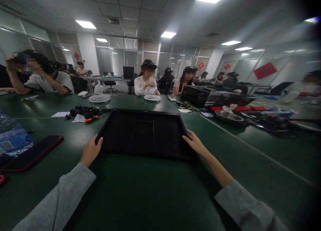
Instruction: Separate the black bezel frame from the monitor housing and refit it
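A black rectangular panel with a raised rim (120,134), like a monitor frame or shallow tray, is at the middle of the green table (145,191). Two thin upright bars and a dark bracket show at its centre. My left hand (91,150) grips its left edge, thumb on top and the other fingers hidden beneath. On the opposite side, my right hand (197,143) holds the right edge, its thumb over the rim. Whether the panel touches the table cannot be made out.
At left are a water bottle (13,135) and a red-edged phone (35,152). Beyond the panel lie black cables (84,111) and white fan parts (99,98). A metal bowl (229,117) and more parts are at right. Several people sit around.
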### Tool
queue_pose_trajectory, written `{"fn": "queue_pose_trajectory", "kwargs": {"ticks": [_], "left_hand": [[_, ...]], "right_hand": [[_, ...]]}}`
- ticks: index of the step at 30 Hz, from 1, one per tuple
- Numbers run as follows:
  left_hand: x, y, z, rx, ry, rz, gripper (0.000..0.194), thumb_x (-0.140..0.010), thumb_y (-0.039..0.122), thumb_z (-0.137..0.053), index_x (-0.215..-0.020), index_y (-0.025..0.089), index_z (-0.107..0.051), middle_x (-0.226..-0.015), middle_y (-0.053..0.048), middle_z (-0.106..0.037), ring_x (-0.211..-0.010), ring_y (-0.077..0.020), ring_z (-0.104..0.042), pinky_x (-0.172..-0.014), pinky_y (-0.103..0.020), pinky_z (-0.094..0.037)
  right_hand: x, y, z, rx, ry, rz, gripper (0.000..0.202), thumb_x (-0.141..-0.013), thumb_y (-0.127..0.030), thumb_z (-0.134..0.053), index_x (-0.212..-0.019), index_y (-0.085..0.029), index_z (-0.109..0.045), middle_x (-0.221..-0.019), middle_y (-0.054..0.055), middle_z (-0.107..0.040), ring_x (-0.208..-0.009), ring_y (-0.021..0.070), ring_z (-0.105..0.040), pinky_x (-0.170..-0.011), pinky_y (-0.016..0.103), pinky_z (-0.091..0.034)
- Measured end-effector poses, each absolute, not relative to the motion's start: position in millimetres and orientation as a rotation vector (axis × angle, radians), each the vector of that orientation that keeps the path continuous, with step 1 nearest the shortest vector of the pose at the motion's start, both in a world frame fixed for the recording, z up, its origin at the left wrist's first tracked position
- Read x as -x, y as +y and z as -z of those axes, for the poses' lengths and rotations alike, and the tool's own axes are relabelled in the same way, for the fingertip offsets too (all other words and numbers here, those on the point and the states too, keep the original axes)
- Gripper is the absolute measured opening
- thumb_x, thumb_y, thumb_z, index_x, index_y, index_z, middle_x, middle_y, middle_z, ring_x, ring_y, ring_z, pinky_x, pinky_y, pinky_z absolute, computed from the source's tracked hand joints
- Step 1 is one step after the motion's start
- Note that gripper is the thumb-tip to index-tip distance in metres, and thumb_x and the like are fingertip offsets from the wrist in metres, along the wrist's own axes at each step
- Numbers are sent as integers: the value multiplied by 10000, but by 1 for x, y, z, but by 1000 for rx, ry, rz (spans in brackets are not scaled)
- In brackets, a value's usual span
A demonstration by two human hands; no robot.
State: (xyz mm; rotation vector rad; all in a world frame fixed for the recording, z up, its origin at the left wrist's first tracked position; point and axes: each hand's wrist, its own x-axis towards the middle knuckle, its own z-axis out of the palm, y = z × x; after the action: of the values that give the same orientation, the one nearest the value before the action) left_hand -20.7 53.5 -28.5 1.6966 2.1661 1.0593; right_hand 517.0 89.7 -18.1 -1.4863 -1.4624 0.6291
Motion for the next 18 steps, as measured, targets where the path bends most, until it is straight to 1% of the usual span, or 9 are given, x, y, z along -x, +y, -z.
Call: {"fn": "queue_pose_trajectory", "kwargs": {"ticks": [2, 3, 7, 11, 15, 18], "left_hand": [[19, 54, 28, -1666, 2177, -1068, 606, -959, 501, -366, -1388, 104, -527, -1273, -164, -650, -1182, -299, -607, -993, -431, -473], [19, 54, 29, -1661, 2188, -1074, 608, -958, 496, -370, -1388, 95, -527, -1282, -170, -645, -1198, -300, -598, -1004, -431, -467], [19, 58, 31, -1713, 2225, -1132, 574, -948, 442, -394, -1366, 73, -532, -1352, -183, -601, -1275, -291, -545, -1077, -430, -412], [21, 62, 36, -1734, 2246, -1129, 571, -951, 426, -376, -1336, 35, -535, -1355, -205, -591, -1297, -273, -528, -1115, -394, -367], [23, 62, 38, -1764, 2242, -1095, 586, -955, 434, -359, -1340, 26, -526, -1383, -207, -571, -1314, -277, -504, -1131, -395, -339], [22, 61, 39, -1768, 2253, -1084, 594, -950, 427, -360, -1338, 11, -529, -1391, -210, -563, -1323, -291, -487, -1143, -410, -319]], "right_hand": [[-507, 98, 18, 1457, -1350, -739, 641, -845, -401, -567, -1445, -204, -455, -1007, 82, -735, -826, 235, -723, -728, 381, -613], [-503, 102, 18, 1442, -1312, -764, 661, -832, -386, -575, -1455, -205, -445, -1021, 80, -735, -844, 240, -724, -742, 389, -615], [-501, 110, 23, 1373, -1258, -764, 701, -770, -323, -617, -1445, -202, -471, -1073, 71, -732, -924, 253, -718, -814, 408, -608], [-506, 103, 26, 1393, -1211, -703, 701, -769, -319, -596, -1447, -196, -469, -1090, 77, -729, -938, 255, -715, -822, 413, -605], [-517, 95, 27, 1352, -1077, -644, 660, -745, -325, -625, -1385, -196, -534, -1156, 88, -703, -997, 254, -693, -867, 403, -587], [-530, 93, 29, 1380, -949, -533, 649, -692, -298, -650, -1325, -170, -579, -1104, 90, -703, -980, 254, -681, -867, 409, -578]]}}
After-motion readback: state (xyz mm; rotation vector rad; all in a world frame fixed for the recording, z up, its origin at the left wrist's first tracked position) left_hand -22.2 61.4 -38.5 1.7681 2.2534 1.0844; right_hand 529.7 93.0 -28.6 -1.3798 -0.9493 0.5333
